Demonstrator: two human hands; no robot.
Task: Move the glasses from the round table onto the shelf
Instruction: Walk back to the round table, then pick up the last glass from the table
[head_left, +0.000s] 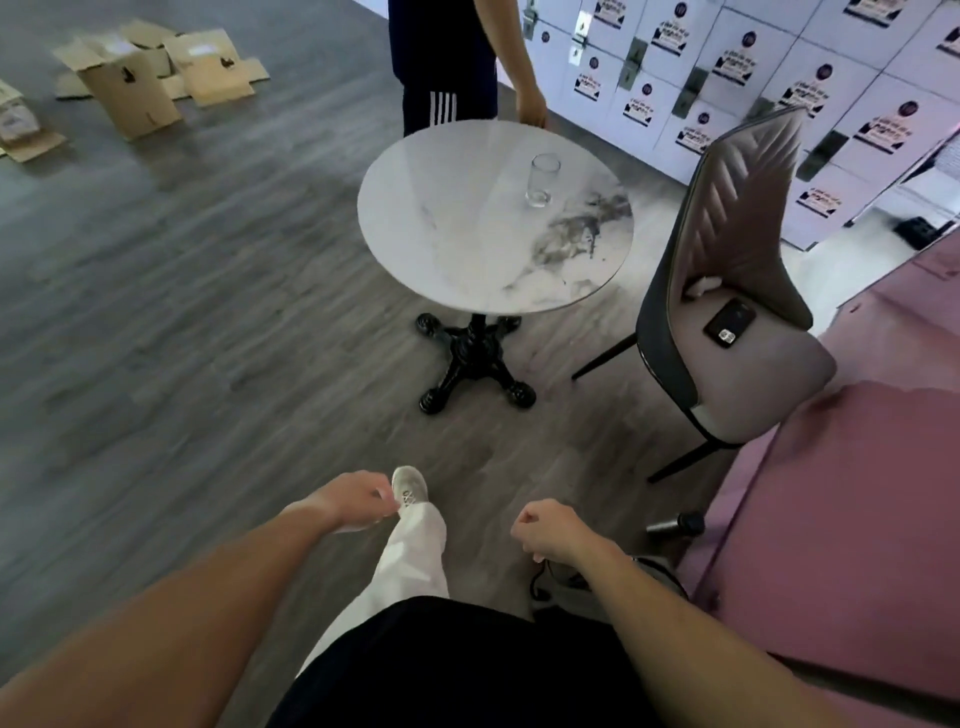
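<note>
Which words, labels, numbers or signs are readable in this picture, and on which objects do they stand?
No text can be read.
Locker stickers: dark print and a round logo, too blurred.
Cardboard boxes: dark marks and pale labels, too small.
Phone on the chair: a pale patch, unreadable.
Glass: no print visible.

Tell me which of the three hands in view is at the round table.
The other person's hand, at the far edge of the round table. The wearer's left hand and right hand hang well short of it, empty.
</note>
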